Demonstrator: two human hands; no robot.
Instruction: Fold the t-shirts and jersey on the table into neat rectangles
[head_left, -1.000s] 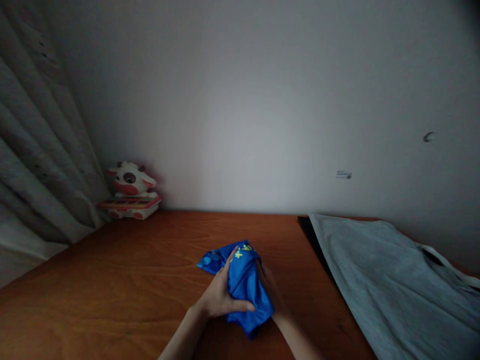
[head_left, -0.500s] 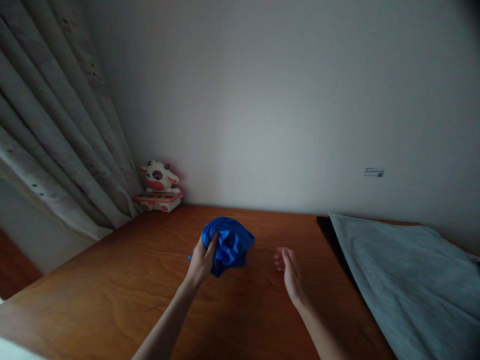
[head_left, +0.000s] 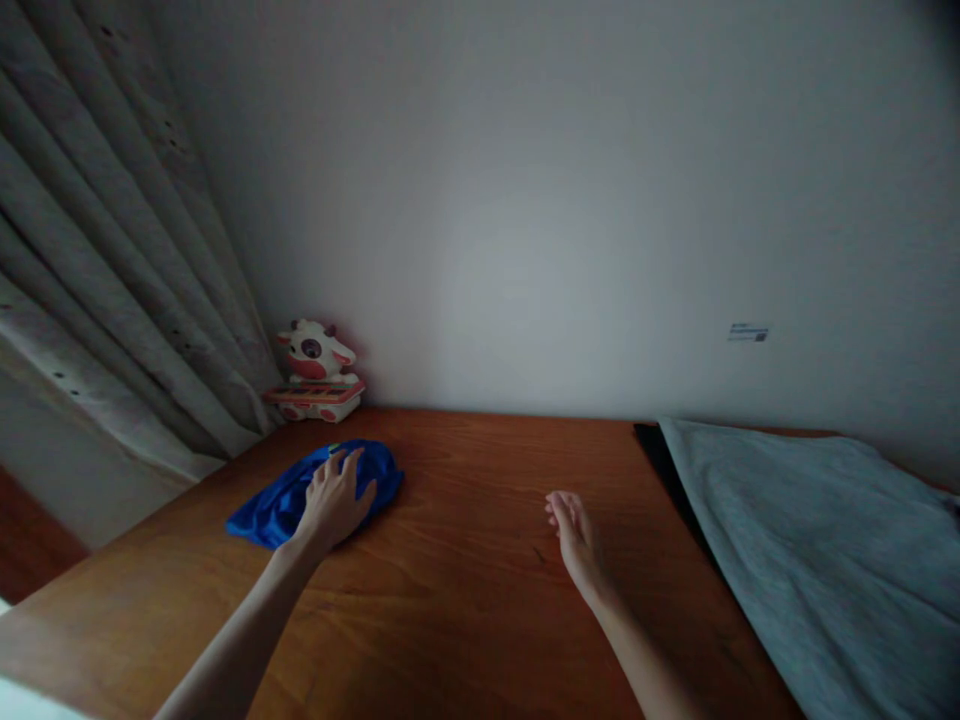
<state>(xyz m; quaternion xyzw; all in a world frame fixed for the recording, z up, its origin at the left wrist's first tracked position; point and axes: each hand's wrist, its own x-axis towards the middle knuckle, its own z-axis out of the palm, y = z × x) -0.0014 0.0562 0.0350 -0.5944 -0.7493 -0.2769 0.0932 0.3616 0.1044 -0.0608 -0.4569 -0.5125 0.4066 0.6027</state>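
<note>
A crumpled blue cloth (head_left: 274, 505) lies on the left part of the wooden table (head_left: 465, 590), near the curtain. My left hand (head_left: 335, 497) rests flat on top of the cloth, fingers spread and stretched out. My right hand (head_left: 571, 531) hovers just above the table's middle, edge-on, fingers loosely extended and holding nothing. It is well apart from the blue cloth.
A white and red cow toy (head_left: 315, 372) with a small keyboard stands at the table's back left corner. A pale curtain (head_left: 112, 270) hangs at the left. A large grey-blue garment (head_left: 810, 550) covers the table's right side over something dark (head_left: 651, 447).
My left hand carried the bunched blue cloth away to the left and set it down flat on the table. My right hand let go of it and stayed near the middle.
</note>
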